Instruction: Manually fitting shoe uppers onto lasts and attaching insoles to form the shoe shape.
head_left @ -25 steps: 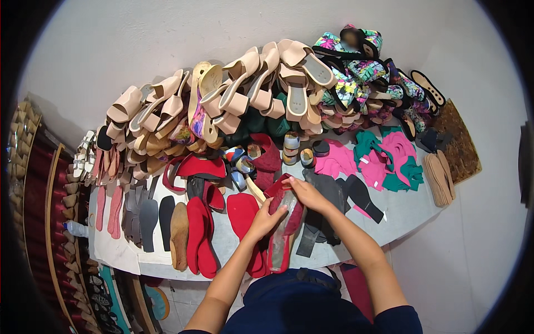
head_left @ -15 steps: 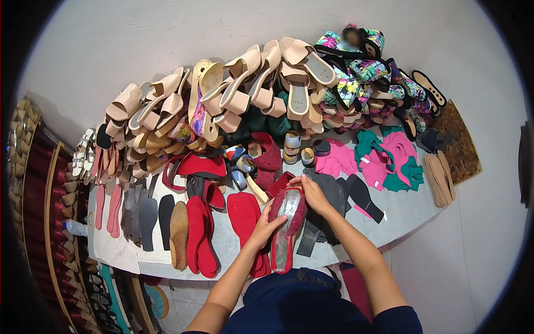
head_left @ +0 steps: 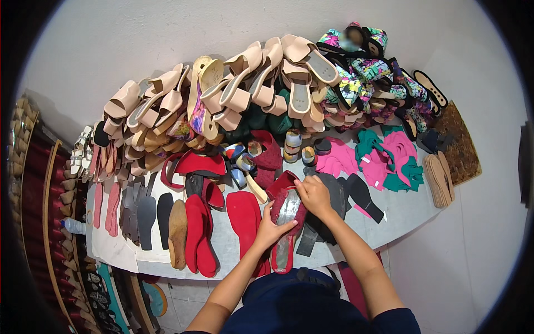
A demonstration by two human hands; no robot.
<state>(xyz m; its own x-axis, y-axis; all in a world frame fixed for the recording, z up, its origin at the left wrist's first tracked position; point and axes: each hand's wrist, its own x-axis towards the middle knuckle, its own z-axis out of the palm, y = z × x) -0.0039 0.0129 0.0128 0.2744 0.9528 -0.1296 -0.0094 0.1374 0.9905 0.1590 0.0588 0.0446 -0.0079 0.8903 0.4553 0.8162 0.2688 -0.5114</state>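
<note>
A dark red slipper in the making (head_left: 283,251), its grey shiny underside turned up, is held upright in front of my body near the table's front edge. My left hand (head_left: 270,230) is closed round its left side, the thumb lying across the underside. At its far end my right hand (head_left: 315,196) grips the edge, fingers bent over the red textured strap material; the fingertips are partly hidden. Just beyond the slipper lies a red strap piece (head_left: 282,184). Red soles (head_left: 243,214) lie left of my left hand, and dark grey sheets (head_left: 332,192) lie beside my right hand.
Beige heeled sandals (head_left: 239,75) and floral sandals (head_left: 371,69) are piled against the wall. Pink and green fabric pieces (head_left: 392,158) lie at the right, near stacked tan soles (head_left: 439,179). A wooden shoe last (head_left: 178,236) and grey soles (head_left: 146,222) lie left on the white table (head_left: 231,264).
My right hand has shifted from straight fingers over the slipper's far end to a bent-finger grip at its edge. My left thumb has slid slightly toward me.
</note>
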